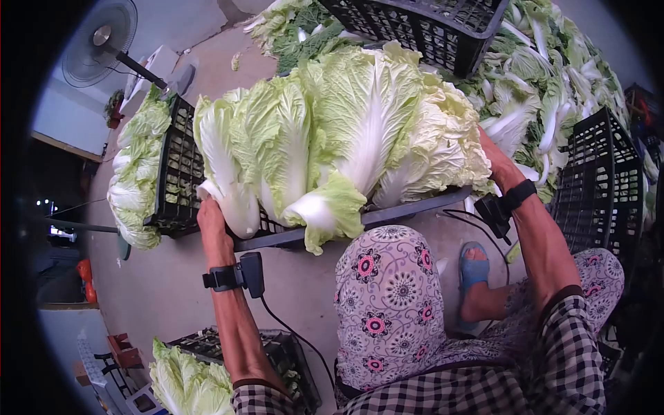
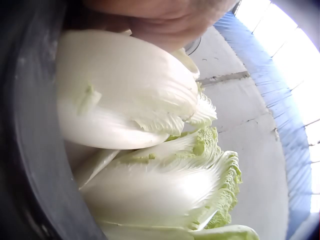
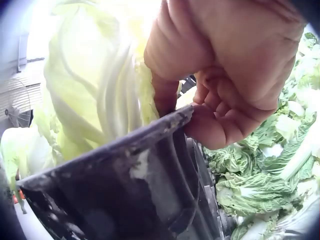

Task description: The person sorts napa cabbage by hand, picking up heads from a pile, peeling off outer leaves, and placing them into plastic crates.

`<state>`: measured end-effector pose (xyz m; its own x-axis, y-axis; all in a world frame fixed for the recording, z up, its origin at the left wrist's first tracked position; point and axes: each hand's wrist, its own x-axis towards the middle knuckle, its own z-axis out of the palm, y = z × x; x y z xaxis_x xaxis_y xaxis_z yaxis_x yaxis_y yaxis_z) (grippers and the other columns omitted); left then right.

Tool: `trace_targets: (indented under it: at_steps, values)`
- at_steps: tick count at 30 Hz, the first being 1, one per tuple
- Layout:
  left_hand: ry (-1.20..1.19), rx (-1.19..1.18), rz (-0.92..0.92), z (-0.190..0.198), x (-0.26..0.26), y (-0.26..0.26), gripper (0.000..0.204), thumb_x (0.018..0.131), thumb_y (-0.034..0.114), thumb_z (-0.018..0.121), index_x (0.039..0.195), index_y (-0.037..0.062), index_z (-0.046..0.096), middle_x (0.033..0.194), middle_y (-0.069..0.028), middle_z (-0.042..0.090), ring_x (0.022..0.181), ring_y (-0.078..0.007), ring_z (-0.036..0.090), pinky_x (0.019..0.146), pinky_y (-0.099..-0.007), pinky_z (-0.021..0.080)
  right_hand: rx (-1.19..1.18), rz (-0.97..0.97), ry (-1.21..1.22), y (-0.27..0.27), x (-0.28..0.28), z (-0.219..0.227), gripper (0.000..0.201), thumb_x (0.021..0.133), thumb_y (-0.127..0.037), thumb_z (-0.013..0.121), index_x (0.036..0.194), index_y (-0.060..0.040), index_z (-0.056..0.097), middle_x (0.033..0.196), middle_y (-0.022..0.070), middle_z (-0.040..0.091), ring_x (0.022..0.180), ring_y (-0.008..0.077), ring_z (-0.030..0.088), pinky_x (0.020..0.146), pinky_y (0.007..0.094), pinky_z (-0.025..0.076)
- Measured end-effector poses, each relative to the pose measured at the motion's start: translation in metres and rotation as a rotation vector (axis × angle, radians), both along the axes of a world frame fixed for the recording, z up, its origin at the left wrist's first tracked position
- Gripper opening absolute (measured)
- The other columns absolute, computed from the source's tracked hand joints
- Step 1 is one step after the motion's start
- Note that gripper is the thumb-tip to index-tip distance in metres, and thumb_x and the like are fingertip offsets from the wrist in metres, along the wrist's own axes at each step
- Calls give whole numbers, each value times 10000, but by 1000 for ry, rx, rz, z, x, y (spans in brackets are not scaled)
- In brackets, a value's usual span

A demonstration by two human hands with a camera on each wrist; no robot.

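Observation:
A black plastic crate [image 1: 415, 207] packed with upright Chinese cabbages [image 1: 366, 117] is in front of the person's knees in the head view. At its right end the right hand [image 3: 225, 65] grips the rim, with fingers curled over the edge beside a pale leafy cabbage [image 3: 95, 85]. The left hand [image 1: 212, 220] holds the crate's left end, next to the white base of a cabbage [image 2: 125, 85]. Its fingers are mostly hidden there. One loose leaf [image 1: 325, 211] droops over the crate's near rim.
Another filled crate [image 1: 181, 166] stands at the left, and one more [image 1: 277, 353] is at the lower left. A black crate [image 1: 429, 28] stands behind, another [image 1: 602, 180] at right. Loose leaves [image 1: 546, 90] are heaped at the back right. A fan [image 1: 102, 38] stands far left.

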<state>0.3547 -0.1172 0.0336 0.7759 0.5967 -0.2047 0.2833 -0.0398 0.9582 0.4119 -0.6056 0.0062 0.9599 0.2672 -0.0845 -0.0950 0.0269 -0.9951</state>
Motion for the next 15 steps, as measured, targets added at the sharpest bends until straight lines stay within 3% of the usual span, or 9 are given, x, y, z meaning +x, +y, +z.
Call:
trace_targets:
  at_steps: [5,8,11,15]
  values:
    - [-106,48,-25,-23,-11,14,359,906,220,354,1125,-6,527,1051,-113,586,876,-197,600,755,-333,488,-363,-48,-136,12,-11,5,348,825,-189,610,1073,49,557,1019,136,621,885,107,528,765,282,459]
    - [-139,42,-24,-28,-17,10,366,898,206,346,1141,-7,517,1071,-122,581,913,-201,586,773,-335,480,-466,41,-254,-3,-26,13,357,809,-211,604,1068,29,553,971,130,619,840,123,549,719,289,467]
    - [-169,166,35,-28,-12,10,371,890,199,356,1152,-16,506,1072,-138,579,931,-219,573,790,-340,463,-642,58,85,-27,-65,80,382,800,-215,585,1092,25,528,931,97,601,792,144,562,671,292,470]
    - [-209,370,131,-31,-18,8,397,870,214,411,1177,-29,481,1086,-178,573,945,-258,559,825,-357,428,-779,-87,71,-85,-111,144,420,810,-244,548,1135,16,493,915,53,560,742,125,546,629,269,462]
